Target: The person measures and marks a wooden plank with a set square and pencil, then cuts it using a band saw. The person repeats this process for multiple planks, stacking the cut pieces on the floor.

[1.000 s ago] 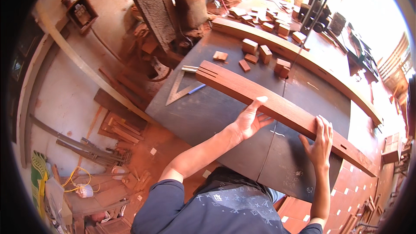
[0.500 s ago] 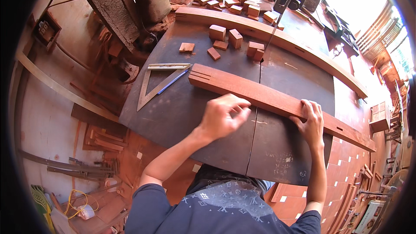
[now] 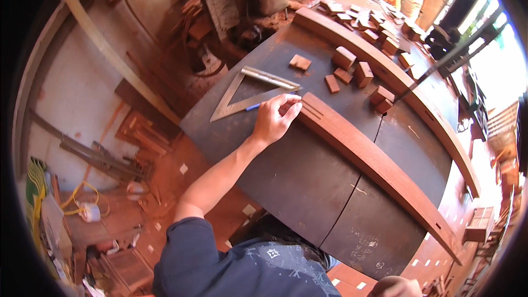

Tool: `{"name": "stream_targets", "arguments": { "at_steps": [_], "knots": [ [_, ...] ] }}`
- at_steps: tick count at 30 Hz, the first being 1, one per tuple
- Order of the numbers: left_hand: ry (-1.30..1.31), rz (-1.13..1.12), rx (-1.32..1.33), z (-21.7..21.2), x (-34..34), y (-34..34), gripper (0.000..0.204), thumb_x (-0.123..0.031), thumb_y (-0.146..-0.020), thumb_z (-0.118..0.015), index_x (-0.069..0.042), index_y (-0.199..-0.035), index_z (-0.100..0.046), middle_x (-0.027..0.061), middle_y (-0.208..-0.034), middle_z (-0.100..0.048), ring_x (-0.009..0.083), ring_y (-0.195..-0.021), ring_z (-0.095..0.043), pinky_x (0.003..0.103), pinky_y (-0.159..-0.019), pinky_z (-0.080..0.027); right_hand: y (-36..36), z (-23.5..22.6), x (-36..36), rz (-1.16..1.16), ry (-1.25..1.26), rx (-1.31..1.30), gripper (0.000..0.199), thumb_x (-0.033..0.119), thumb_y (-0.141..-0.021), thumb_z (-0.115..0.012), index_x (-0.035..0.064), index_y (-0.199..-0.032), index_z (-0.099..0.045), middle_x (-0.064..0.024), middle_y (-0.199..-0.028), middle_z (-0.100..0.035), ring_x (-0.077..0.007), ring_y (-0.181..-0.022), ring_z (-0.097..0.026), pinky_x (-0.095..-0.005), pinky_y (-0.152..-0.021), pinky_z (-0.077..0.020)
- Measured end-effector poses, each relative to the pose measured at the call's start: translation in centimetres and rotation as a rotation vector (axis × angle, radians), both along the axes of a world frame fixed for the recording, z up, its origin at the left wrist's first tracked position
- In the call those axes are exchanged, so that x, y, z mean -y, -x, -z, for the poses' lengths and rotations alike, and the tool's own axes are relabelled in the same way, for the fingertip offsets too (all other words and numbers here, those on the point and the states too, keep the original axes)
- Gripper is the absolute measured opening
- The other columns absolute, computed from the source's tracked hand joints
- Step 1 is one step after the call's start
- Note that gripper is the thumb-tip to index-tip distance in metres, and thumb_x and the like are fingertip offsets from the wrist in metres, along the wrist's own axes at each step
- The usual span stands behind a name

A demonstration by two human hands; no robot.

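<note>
On the floor at nine o'clock lies a roll of tape (image 3: 88, 212) with a yellow cord looped beside it. The dark workbench (image 3: 308, 187) fills the middle of the view. A metal triangle square (image 3: 250, 93) lies flat on its near-left part, and a blue pencil (image 3: 254, 106) lies along the square's lower edge. The left hand (image 3: 276, 116) sits at the centre, fingers curled together, its fingertips (image 3: 294, 105) touching the notched end of the long wooden plank (image 3: 374, 162) just beside the pencil's tip; whether it grips the pencil I cannot tell. The plank runs from the centre down toward four o'clock, flat on the bench. Small wooden blocks (image 3: 355, 69) lie scattered at one o'clock, loose on the benchtop, in no box or tray. A longer curved board (image 3: 396, 85) runs behind them. The right hand is out of view.
</note>
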State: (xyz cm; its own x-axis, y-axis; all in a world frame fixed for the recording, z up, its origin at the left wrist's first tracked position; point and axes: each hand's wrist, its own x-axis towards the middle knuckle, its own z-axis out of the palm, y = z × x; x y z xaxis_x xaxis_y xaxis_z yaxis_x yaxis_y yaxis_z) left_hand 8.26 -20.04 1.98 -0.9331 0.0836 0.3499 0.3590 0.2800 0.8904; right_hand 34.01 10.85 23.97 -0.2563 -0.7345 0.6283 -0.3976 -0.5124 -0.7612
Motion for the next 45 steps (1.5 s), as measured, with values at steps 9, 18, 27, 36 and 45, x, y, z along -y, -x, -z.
{"name": "stream_targets", "arguments": {
  "at_steps": [9,18,27,36,45],
  "knots": [
    [0.014,0.008,0.037,0.2,0.0,0.1,0.025,-0.021,-0.102,-0.072,-0.002,-0.117,-0.076,0.0106,-0.104,-0.08,0.0155,-0.089,-0.076,0.031,-0.08,-0.061,2.4,1.3,2.2,-0.036,0.105,0.077,0.032,0.036,-0.089,-0.082,0.0088,-0.101,-0.071,-0.0122,-0.085,-0.071,-0.037,-0.073,-0.069,-0.045,-0.07,-0.0586],
    [-0.019,-0.03,-0.016,0.5,0.1,0.4,0.024,-0.02,-0.1,-0.071,0.0,-0.113,-0.076,0.014,-0.097,-0.08,0.02,-0.084,-0.078,0.033,-0.076,-0.062,1.3,1.7,1.8,0.082,0.158,0.034,0.034,0.037,-0.088,-0.083,0.0085,-0.099,-0.07,-0.0122,-0.082,-0.071,-0.0375,-0.071,-0.069,-0.0456,-0.069,-0.0584],
    [0.072,-0.05,-0.216,-1.3,-0.4,0.9,0.02,-0.011,-0.096,-0.076,-0.002,-0.115,-0.075,0.0114,-0.101,-0.078,0.0159,-0.084,-0.075,0.031,-0.072,-0.061,-4.4,1.2,-1.9,0.675,0.2,-0.236,0.035,0.038,-0.086,-0.084,0.0082,-0.098,-0.069,-0.0122,-0.08,-0.071,-0.038,-0.069,-0.068,-0.0462,-0.068,-0.0583],
    [0.437,0.491,-0.407,-7.6,-15.1,10.4,0.044,-0.025,-0.082,-0.088,-0.007,-0.121,-0.076,0.0134,-0.11,-0.076,0.0297,-0.101,-0.073,0.044,-0.092,-0.058,-0.7,12.0,-3.2,1.453,-0.892,0.143,0.018,0.012,-0.087,-0.079,0.0075,-0.103,-0.073,-0.0056,-0.075,-0.064,-0.0206,-0.062,-0.061,-0.0344,-0.06,-0.0511],
    [0.801,0.628,-0.278,-6.2,-22.1,15.0,0.066,-0.041,-0.078,-0.09,-0.008,-0.132,-0.073,0.0139,-0.124,-0.077,0.0323,-0.121,-0.069,0.043,-0.112,-0.048,1.4,19.3,-0.5,1.522,-0.889,-0.069,0.011,0.018,-0.089,-0.076,0.0116,-0.095,-0.071,-0.0064,-0.077,-0.07,-0.0274,-0.072,-0.071,-0.0409,-0.07,-0.0577]
  ]
}}
